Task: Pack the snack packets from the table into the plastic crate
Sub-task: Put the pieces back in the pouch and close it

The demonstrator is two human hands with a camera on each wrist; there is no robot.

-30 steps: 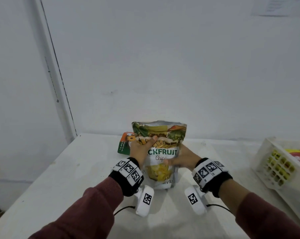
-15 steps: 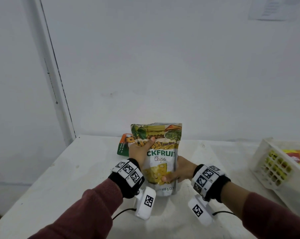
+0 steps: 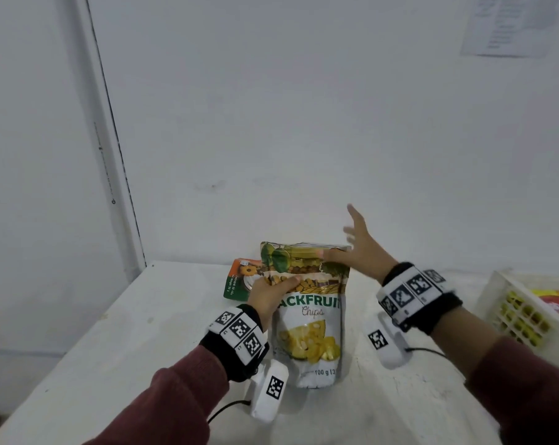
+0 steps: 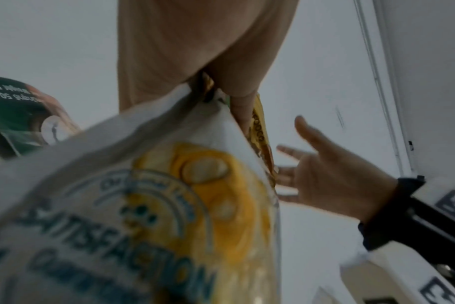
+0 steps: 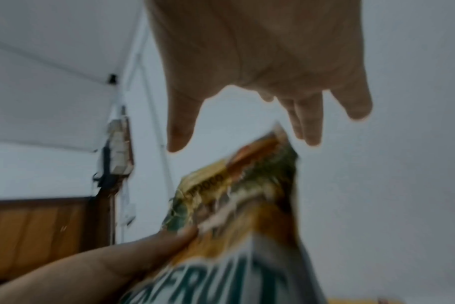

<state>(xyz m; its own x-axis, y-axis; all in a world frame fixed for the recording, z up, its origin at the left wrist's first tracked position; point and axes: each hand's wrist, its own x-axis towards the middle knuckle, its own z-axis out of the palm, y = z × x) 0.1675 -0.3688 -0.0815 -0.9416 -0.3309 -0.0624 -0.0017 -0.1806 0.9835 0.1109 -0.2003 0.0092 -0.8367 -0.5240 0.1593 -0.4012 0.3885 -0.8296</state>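
So the jackfruit chips pouch [image 3: 308,313] is standing upright near the middle of the white table [image 3: 117,342], long axis vertical, bottom gusset on or just off the surface (can't quite tell which). The left hand [image 3: 270,295] has it pinched on its left edge around the upper third, thumb across the printed front, fingers behind. The right hand [image 3: 357,248] is up at the pouch's top right corner with fingers spread wide and straight, holding nothing; the thumb looks like it's touching the top seal, but the right wrist view is blurry and shows the fingertips just above the top edge, so contact is iffy. What matters for the next bit, I'd say: the plastic crate [image 3: 509,303] sits off to the right, well apart from the pouch, so the right hand is the nearer one to it, while the grip is on the left side. My guess is a handoff to the right hand or a carry across. Crate already has a yellow-red packet [image 3: 557,303] in it. Another green-orange packet [image 3: 239,281] lies just behind the pouch on its left side, not packed yet.
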